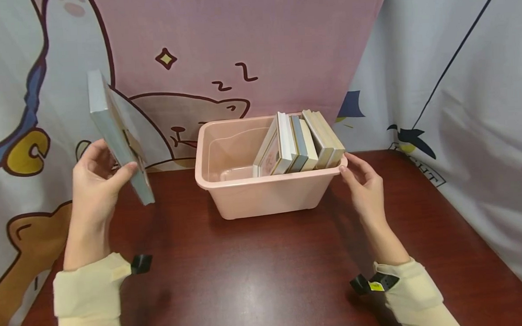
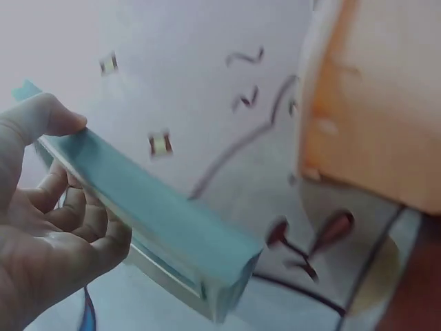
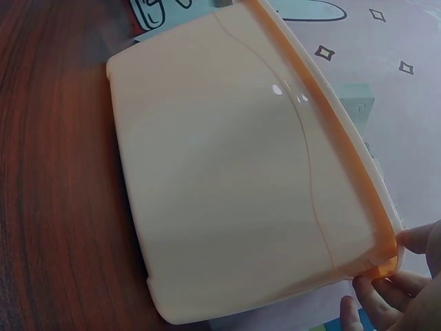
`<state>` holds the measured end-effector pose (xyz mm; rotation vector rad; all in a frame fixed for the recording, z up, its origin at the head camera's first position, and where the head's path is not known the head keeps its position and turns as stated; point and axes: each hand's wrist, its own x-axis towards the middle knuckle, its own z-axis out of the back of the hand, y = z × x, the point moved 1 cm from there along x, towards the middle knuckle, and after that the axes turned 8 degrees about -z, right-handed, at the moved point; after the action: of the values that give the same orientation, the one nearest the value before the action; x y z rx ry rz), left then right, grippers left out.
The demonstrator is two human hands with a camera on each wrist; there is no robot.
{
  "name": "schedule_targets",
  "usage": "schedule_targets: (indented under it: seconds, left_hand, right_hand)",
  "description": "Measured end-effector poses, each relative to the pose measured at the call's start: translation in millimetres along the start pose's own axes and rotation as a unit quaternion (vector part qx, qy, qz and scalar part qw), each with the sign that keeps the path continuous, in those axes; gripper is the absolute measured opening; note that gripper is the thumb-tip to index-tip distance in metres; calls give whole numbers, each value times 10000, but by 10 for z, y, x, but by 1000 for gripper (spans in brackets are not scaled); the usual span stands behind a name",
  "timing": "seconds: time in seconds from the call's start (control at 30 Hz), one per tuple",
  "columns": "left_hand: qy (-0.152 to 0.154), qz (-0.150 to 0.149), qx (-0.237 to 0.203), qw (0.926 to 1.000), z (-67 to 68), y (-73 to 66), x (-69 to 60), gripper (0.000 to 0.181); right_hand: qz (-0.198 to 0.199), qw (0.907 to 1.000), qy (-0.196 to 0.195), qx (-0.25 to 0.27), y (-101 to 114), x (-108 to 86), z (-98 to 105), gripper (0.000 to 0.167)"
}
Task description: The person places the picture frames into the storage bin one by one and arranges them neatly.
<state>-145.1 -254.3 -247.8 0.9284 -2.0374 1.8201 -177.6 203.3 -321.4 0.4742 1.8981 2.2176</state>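
My left hand [image 1: 93, 181] grips a book with a pale blue spine [image 1: 113, 134], thumb on the spine and fingers behind. The book is held tilted above the table, left of a pink plastic bin [image 1: 262, 199]. In the left wrist view, the book [image 2: 158, 193] slants across the frame beneath the thumb. With thumb and fingers, my right hand [image 1: 367, 193] pinches the bin's rim at its near right corner; the right wrist view shows this grip beside the bin's side wall [image 3: 213, 152]. Several books [image 1: 297, 145] lean together in the bin's right part.
The bin stands on a dark reddish-brown table [image 1: 247, 259], near its back edge. Behind hangs a pink and white cloth [image 1: 283, 47] with cartoon animals printed on it. Bare bin floor [image 1: 237, 173] shows left of the books.
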Motion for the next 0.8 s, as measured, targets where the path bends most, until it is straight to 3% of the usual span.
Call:
schedule_targets:
  seconds: [0.2, 0.3, 0.43, 0.53, 0.63, 0.8]
  left_hand:
    - [666, -676, 160, 9954, -403, -256, 49, 54]
    - [1034, -979, 288, 9894, -615, -293, 61, 52]
    - [1528, -1180, 810, 9778, -904, -275, 63, 50]
    - [1997, -1165, 1165, 9659, -1124, -210, 46, 49]
    - [2502, -1029, 1233, 9548, -1320, -86, 15, 49]
    - [3272, -448, 1549, 9311, -1553, 219, -43, 49]
  right_hand:
    - [-33, 10000, 22, 60, -10, 10, 12, 42]
    - [-26, 10000, 24, 61, -4, 12, 16, 42]
    - [18, 10000, 37, 34, 7, 11, 14, 40]
    - [31, 10000, 41, 35, 6, 9, 14, 40]
    - [14, 10000, 42, 63, 6, 0, 13, 40]
    - [-21, 9999, 61, 83, -2, -11, 1, 40]
